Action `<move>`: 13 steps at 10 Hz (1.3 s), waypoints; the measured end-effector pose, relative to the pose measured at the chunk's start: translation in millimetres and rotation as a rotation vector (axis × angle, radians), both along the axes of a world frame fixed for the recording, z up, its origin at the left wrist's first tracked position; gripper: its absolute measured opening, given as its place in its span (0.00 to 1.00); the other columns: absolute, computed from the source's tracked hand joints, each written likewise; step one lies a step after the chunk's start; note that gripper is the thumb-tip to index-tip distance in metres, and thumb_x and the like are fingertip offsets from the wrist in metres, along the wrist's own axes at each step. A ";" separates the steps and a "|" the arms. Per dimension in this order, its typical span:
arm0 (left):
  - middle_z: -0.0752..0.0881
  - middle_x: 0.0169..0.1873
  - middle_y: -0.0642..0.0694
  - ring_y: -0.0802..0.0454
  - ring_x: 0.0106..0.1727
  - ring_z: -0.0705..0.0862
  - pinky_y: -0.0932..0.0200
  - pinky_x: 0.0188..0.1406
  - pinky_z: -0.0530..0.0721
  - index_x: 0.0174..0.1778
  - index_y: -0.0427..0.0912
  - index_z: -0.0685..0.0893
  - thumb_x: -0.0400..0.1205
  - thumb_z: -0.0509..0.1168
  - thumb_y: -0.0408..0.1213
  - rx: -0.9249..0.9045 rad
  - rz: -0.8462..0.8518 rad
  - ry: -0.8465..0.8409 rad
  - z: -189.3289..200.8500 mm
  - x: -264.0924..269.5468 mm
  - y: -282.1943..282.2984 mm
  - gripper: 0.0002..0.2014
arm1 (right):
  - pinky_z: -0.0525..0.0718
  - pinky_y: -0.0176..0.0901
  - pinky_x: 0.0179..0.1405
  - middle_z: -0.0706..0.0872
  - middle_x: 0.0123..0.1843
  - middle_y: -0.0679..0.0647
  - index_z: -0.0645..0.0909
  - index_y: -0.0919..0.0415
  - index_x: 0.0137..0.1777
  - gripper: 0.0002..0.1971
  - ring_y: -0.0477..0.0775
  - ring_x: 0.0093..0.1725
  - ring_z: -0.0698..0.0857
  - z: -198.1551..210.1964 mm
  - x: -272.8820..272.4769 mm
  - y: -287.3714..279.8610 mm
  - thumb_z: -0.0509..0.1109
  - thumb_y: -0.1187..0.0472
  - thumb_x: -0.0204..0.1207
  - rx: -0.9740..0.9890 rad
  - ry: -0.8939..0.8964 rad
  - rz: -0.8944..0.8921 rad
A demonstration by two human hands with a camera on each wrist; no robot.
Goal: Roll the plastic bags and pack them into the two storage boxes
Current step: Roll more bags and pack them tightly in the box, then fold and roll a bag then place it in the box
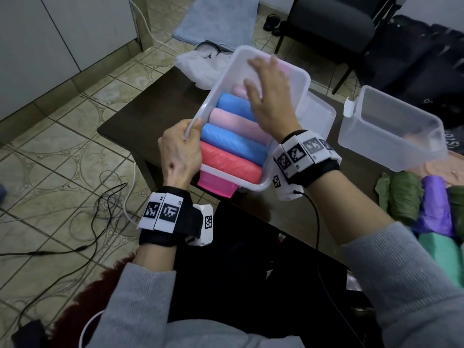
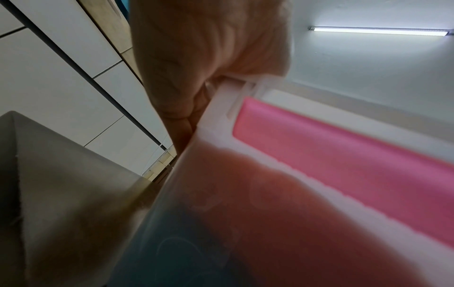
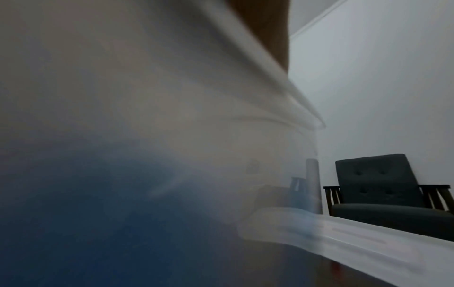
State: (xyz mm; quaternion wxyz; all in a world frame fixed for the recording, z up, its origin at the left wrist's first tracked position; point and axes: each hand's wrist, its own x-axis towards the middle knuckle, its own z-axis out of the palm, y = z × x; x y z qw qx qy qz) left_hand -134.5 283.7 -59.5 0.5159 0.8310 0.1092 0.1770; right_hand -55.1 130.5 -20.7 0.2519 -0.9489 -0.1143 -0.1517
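The left hand (image 1: 179, 153) grips the storage box (image 1: 300, 84) rim; the right hand (image 1: 270, 101), fingers spread, hovers over rolled bags (image 1: 236, 144) inside.

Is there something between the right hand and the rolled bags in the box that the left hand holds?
Nothing visible is in the way. The box has no lid on it, and the right hand reaches in from above, open, over the pale pink roll and the blue roll. The left hand grips only the box's near left rim.
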 end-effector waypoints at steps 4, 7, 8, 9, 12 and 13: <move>0.75 0.27 0.43 0.44 0.37 0.73 0.57 0.33 0.65 0.38 0.32 0.82 0.85 0.57 0.46 0.056 -0.012 0.131 9.6 13.5 -4.8 0.20 | 0.70 0.29 0.25 0.69 0.32 0.49 0.64 0.56 0.31 0.18 0.43 0.28 0.69 -22.5 -8.7 -37.3 0.52 0.67 0.85 1.009 0.456 -0.577; 0.81 0.41 0.34 0.41 0.43 0.75 0.57 0.41 0.68 0.48 0.33 0.86 0.85 0.56 0.45 0.125 -0.050 0.243 17.5 15.9 -8.4 0.19 | 0.73 0.48 0.43 0.73 0.32 0.57 0.71 0.61 0.32 0.14 0.58 0.37 0.76 -20.5 -12.7 -39.6 0.55 0.70 0.80 1.144 0.508 -0.489; 0.84 0.56 0.32 0.35 0.59 0.80 0.49 0.58 0.76 0.60 0.37 0.84 0.84 0.55 0.45 0.166 -0.047 0.308 24.6 15.3 -12.3 0.19 | 0.80 0.56 0.60 0.84 0.49 0.62 0.80 0.70 0.60 0.13 0.69 0.64 0.80 -13.9 -24.4 -54.0 0.57 0.65 0.84 1.120 0.559 -0.402; 0.77 0.70 0.35 0.38 0.71 0.74 0.50 0.70 0.69 0.73 0.39 0.74 0.85 0.55 0.43 0.263 -0.035 0.249 31.2 14.6 -17.6 0.22 | 0.79 0.49 0.53 0.82 0.63 0.64 0.75 0.69 0.67 0.18 0.64 0.63 0.82 -19.0 -31.5 -76.6 0.58 0.57 0.85 1.145 0.550 -0.425; 0.82 0.65 0.43 0.49 0.67 0.77 0.71 0.63 0.65 0.68 0.39 0.79 0.84 0.58 0.37 0.283 -0.465 -0.263 65.2 -15.1 -145.2 0.17 | 0.76 0.41 0.55 0.84 0.59 0.56 0.80 0.61 0.65 0.16 0.51 0.53 0.79 -22.9 -76.1 -201.0 0.61 0.65 0.80 0.778 0.379 -0.786; 0.76 0.71 0.41 0.47 0.74 0.71 0.62 0.72 0.63 0.72 0.38 0.74 0.85 0.60 0.41 0.365 -0.817 -0.074 19.2 -18.9 -200.0 0.20 | 0.71 0.44 0.68 0.80 0.68 0.58 0.78 0.58 0.69 0.19 0.60 0.69 0.77 -26.4 -107.5 -243.3 0.62 0.63 0.78 0.447 0.364 -0.994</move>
